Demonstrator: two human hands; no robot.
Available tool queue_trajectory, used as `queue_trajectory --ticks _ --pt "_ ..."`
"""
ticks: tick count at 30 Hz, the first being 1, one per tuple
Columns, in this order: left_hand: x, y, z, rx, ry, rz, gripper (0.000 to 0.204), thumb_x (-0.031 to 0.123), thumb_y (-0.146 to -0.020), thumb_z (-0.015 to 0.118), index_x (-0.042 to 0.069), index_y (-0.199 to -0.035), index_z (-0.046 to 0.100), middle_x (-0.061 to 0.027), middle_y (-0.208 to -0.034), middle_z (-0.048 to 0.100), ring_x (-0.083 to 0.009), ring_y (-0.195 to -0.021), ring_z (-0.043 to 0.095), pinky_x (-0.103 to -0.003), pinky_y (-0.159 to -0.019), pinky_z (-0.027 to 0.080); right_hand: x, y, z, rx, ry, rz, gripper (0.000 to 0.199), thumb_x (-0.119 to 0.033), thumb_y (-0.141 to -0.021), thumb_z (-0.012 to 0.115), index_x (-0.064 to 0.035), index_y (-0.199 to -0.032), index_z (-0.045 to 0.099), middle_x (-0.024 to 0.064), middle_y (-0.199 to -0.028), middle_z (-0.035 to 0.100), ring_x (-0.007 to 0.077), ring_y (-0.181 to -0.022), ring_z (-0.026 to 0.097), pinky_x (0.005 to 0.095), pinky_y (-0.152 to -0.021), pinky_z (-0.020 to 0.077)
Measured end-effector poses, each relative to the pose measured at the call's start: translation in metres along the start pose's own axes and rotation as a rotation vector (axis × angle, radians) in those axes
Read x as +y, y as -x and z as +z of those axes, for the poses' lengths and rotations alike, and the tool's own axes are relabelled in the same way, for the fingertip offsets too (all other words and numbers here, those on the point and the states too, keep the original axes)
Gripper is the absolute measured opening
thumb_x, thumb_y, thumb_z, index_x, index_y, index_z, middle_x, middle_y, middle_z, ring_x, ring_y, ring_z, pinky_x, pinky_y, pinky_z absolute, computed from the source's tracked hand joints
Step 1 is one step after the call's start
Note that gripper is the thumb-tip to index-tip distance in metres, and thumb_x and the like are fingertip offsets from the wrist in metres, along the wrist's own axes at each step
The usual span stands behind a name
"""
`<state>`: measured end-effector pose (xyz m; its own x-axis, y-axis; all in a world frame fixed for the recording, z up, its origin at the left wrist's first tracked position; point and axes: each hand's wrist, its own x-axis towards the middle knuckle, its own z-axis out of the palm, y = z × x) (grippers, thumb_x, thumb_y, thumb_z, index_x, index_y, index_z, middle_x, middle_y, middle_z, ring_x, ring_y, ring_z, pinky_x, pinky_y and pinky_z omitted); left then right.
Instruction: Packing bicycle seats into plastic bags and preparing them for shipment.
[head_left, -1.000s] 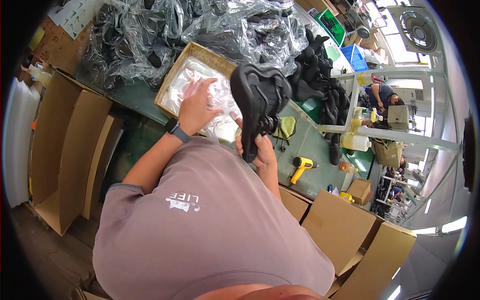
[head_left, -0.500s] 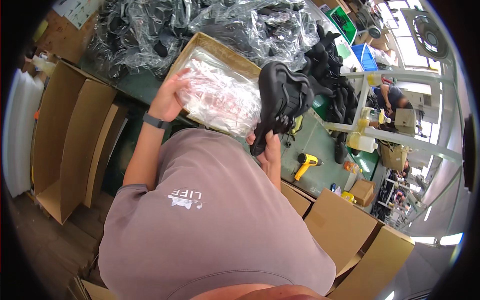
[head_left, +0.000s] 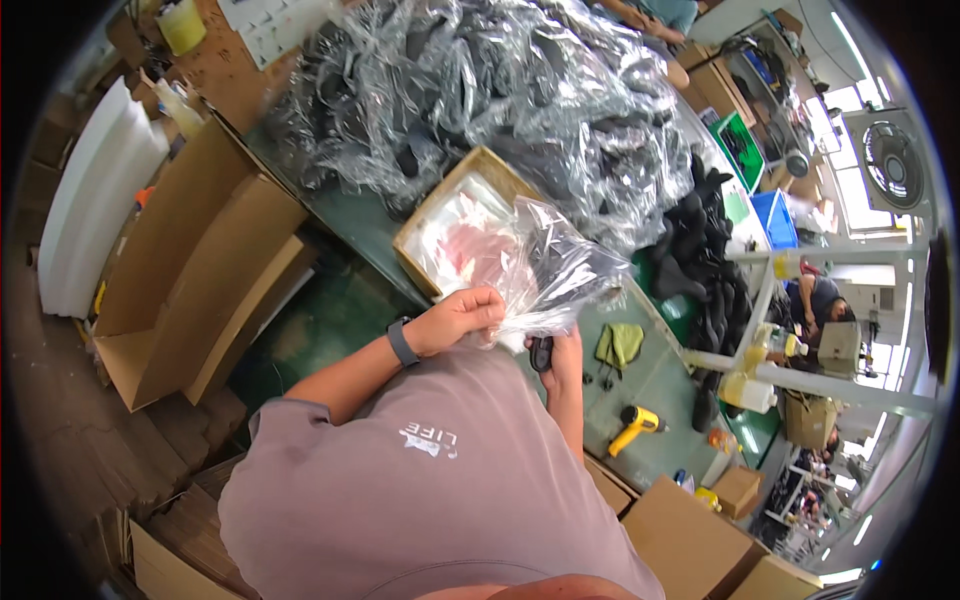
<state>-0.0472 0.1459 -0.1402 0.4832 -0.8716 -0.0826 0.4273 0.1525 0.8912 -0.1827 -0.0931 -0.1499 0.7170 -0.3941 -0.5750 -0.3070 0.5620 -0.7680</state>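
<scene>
A black bicycle saddle (head_left: 541, 353) is gripped at its narrow nose by my right hand (head_left: 566, 362). Its wide end lies inside a clear plastic bag (head_left: 535, 300), and the nose sticks out of the bag's mouth. My left hand (head_left: 458, 320), with a dark band on its wrist, pinches the gathered edge of the bag beside the saddle. Just beyond my hands is an open cardboard box (head_left: 515, 172) holding a stack of flat clear bags (head_left: 465, 245) with reddish print.
Bagged black saddles (head_left: 460, 90) are heaped across the back of the green table (head_left: 365, 235). Unwrapped saddles (head_left: 695, 250) lie to the right. Nearer are a yellow-green cloth (head_left: 620, 345) and a yellow heat gun (head_left: 632, 430). Cardboard boxes (head_left: 180, 270) stand at left; co-workers are farther off.
My left hand has left the stack of bags and come across to the saddle with one bag. That bag now covers the saddle's wide end, which was bare before.
</scene>
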Motion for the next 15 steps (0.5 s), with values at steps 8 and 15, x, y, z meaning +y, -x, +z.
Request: queue_trajectory --ticks 8,15 --pt "0.048 -0.109 -0.053 0.428 -0.09 -0.066 0.07 0.019 -0.092 0.091 0.002 -0.153 0.063 -0.0071 -0.143 0.071 -0.0181 -0.131 0.065 -0.039 -0.116 0.049 -0.04 0.044 0.055 -0.189 0.792 -0.745 0.062 -0.004 -0.104 0.073 0.002 -0.161 0.049 0.0148 -0.141 0.069 0.0228 -0.126 0.067 0.0376 -0.11 0.0532" --pt "0.21 -0.242 -0.241 0.895 0.592 0.406 0.048 0.033 -0.104 0.076 0.004 -0.14 0.064 -0.0189 -0.128 0.072 -0.0333 -0.102 0.075 -0.05 -0.085 0.066 -0.011 0.045 0.007 -0.001 0.25 -0.441 0.08 0.004 -0.099 0.067 0.0001 -0.171 0.033 0.0223 -0.15 0.059 0.0225 -0.115 0.071 0.0332 -0.095 0.0625"
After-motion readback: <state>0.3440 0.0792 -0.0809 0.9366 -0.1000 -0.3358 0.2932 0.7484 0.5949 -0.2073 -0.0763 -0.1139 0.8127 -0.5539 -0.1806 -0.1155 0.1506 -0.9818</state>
